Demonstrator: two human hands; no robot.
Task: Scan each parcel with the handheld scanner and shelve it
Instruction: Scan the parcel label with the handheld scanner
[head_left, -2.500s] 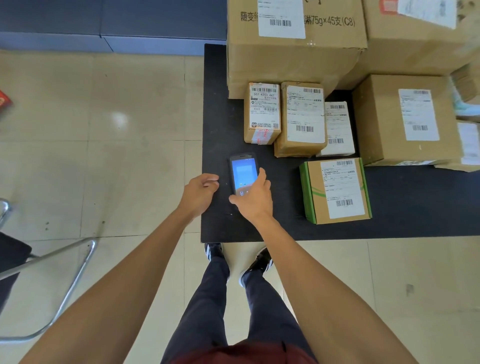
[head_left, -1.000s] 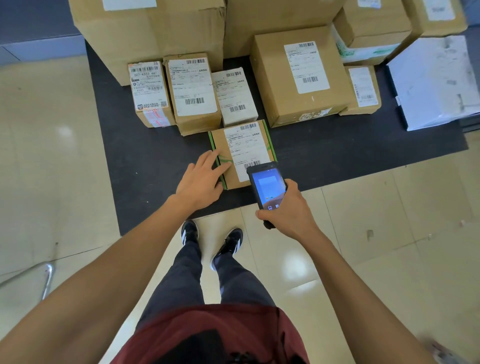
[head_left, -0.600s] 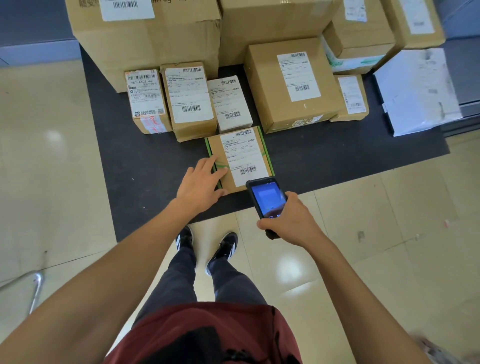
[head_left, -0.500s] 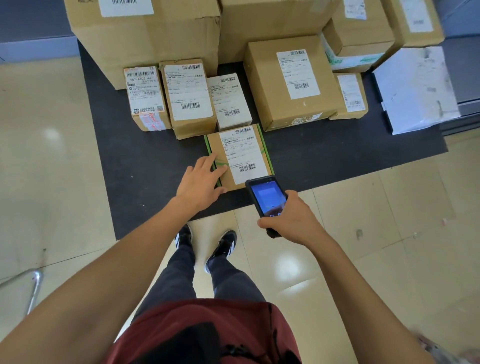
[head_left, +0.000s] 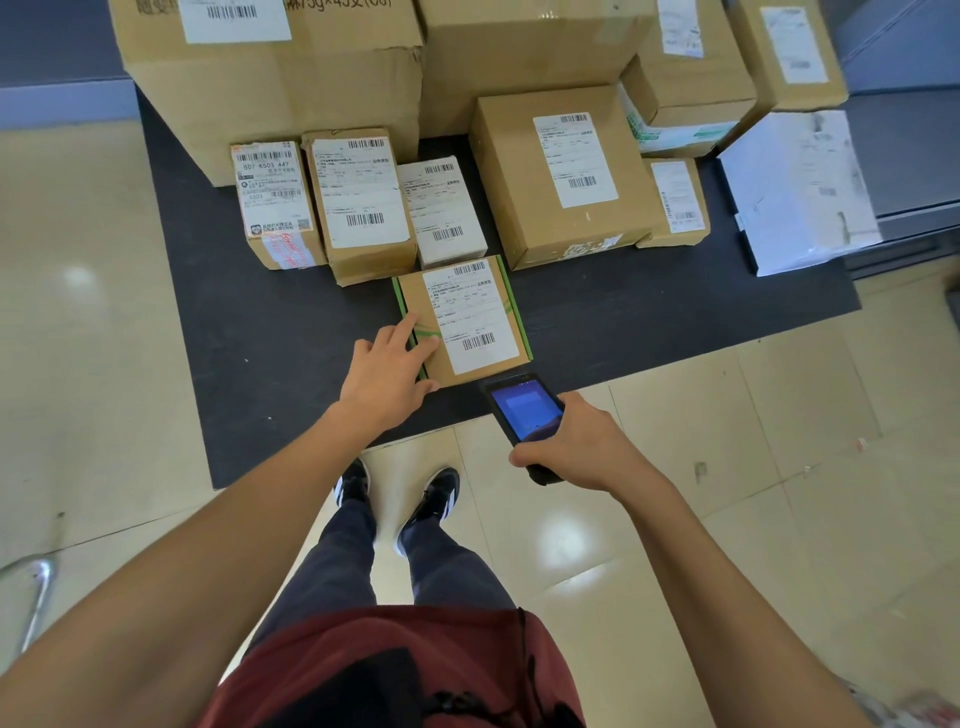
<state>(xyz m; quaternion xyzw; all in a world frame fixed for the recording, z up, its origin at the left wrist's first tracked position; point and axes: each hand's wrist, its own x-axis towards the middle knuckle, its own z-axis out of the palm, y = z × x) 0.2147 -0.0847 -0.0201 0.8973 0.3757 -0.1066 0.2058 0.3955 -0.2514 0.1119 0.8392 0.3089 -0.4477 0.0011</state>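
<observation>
So the green-edged parcel (head_left: 462, 322) sat flat on the black mat (head_left: 260, 338), label up, right at the near edge and just in front of the row of smaller boxes (head_left: 358, 205). Left hand (head_left: 387, 374) lay on its left side, fingers straight across the top and thumb against the near corner, not really curled around it. Right hand (head_left: 576, 447) was wrapped around the handheld scanner (head_left: 524, 410), screen lit blue, its top end just beside the parcel's near edge.

A person in casual clothes

Dark red top (head_left: 395, 670), dark navy trousers (head_left: 343, 556), black trainers (head_left: 434, 501) with white stripes; both forearms (head_left: 171, 587) bare, no sleeves showing.
</observation>
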